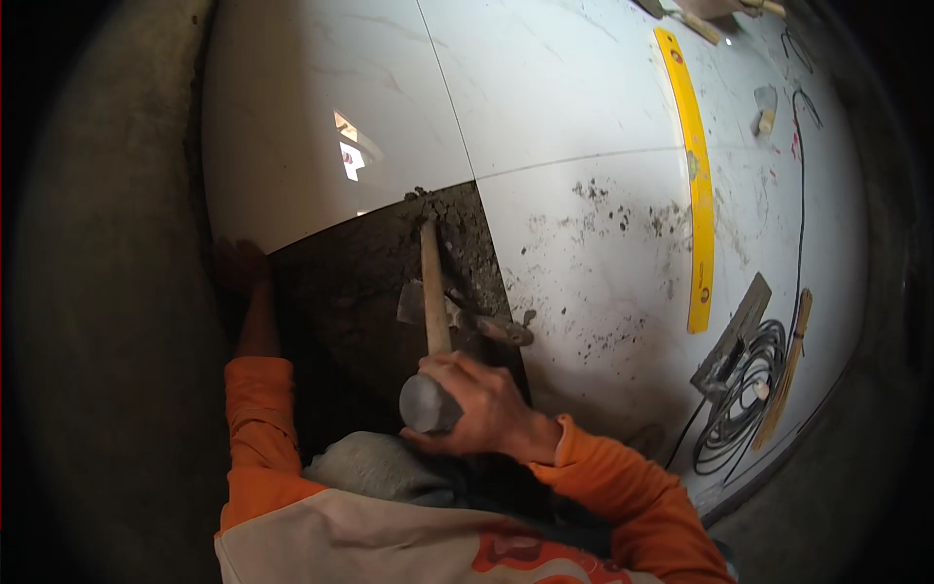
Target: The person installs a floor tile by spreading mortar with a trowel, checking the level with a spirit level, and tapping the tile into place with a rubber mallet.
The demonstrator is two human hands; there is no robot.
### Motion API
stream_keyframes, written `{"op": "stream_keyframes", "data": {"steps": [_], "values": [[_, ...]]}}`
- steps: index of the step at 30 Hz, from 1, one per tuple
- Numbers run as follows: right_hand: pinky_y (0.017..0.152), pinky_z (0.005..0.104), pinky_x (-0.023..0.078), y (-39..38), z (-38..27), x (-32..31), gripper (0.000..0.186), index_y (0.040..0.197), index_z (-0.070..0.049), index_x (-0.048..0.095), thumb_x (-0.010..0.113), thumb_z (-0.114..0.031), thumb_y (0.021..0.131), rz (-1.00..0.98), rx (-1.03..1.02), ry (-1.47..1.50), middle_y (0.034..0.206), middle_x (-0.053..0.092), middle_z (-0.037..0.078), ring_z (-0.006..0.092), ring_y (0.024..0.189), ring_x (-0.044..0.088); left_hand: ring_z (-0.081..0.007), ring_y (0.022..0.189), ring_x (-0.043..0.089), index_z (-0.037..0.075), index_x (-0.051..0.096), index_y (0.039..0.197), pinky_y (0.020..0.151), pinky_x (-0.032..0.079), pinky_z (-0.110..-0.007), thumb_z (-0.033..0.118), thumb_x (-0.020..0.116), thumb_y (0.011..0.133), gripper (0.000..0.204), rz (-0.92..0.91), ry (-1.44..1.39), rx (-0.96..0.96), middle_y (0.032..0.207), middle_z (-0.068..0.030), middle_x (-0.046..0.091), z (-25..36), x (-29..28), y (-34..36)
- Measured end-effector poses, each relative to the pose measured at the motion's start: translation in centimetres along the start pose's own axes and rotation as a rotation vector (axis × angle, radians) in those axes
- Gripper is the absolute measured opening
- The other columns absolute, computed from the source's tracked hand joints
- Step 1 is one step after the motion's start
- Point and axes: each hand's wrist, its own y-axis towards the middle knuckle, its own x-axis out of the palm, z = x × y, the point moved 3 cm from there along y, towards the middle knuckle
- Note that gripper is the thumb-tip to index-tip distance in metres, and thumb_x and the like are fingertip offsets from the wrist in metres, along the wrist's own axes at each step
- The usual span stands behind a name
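My right hand [486,404] is closed around a rubber mallet [437,302], gripping it close to its grey head. The mallet's wooden handle points away from me over a dark patch of mortar [331,282]. In deep shadow, my left hand [241,267] rests by the near left corner of a glossy white tile [292,127]; its fingers are too dark to read. Below the mallet handle a trowel [412,304] lies on the mortar, its grip toward the right-hand tile [574,282].
A yellow spirit level [696,180] lies on the tiles at right. Beyond it are a notched trowel [732,336], a coiled cable [744,394], a straw brush [786,365] and a small scraper [766,109]. Mortar crumbs dot the right tile. A concrete strip [117,243] runs along the left.
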Motion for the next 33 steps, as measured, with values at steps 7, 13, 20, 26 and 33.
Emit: {"op": "stream_keyframes", "data": {"steps": [7,13,20,26,33], "values": [[0.079,0.0350,0.059,-1.3,-1.5,-2.4,0.063,0.108,0.003,0.062,0.088,-0.036,0.065,-0.027,-0.039,-0.030,0.107,0.065,0.017,0.0290,0.091,0.070,-0.0361,0.138,0.040,0.001,0.049,0.139,0.115,0.029,-0.049,0.037,0.044,0.099,0.054,-0.260,-0.010,-0.122,0.145,-0.0226,0.045,3.4,-3.5,0.9],[0.083,0.0372,0.057,-4.5,-4.7,-7.4,0.075,0.109,0.007,0.059,0.088,-0.046,0.064,-0.047,-0.064,0.123,0.104,0.065,0.021,0.0303,0.095,0.069,-0.0339,0.151,0.011,0.004,0.023,0.154,0.119,0.006,-0.058,0.057,0.034,0.100,0.076,-0.307,-0.284,0.646,0.161,-0.0203,0.017,22.7,-8.4,-7.9],[0.083,0.0384,0.056,-7.5,-1.5,-11.5,0.073,0.109,0.007,0.057,0.081,-0.051,0.072,0.136,-0.016,-0.064,0.104,0.065,0.023,0.0324,0.096,0.068,-0.0352,0.148,0.021,0.005,0.034,0.150,0.120,0.009,-0.056,0.056,0.037,0.099,0.072,-0.347,-0.642,0.948,0.158,-0.0189,0.027,29.3,-13.0,-13.1],[0.082,0.0373,0.054,-9.3,-0.3,-12.9,0.076,0.112,0.006,0.056,0.075,-0.058,0.076,0.298,0.162,0.006,0.106,0.065,0.022,0.0302,0.094,0.066,-0.0333,0.146,0.026,0.011,0.044,0.145,0.120,0.014,-0.054,0.050,0.044,0.098,0.061,-0.697,-0.872,1.013,0.154,-0.0143,0.037,29.4,-17.6,-14.3],[0.082,0.0372,0.054,-9.7,0.3,-12.3,0.075,0.111,0.006,0.056,0.075,-0.059,0.077,0.330,0.135,0.039,0.106,0.065,0.022,0.0295,0.094,0.066,-0.0332,0.145,0.030,0.005,0.043,0.144,0.118,0.016,-0.059,0.050,0.045,0.099,0.064,-0.293,-0.519,1.046,0.154,-0.0123,0.037,31.0,-14.2,-11.7]]}}
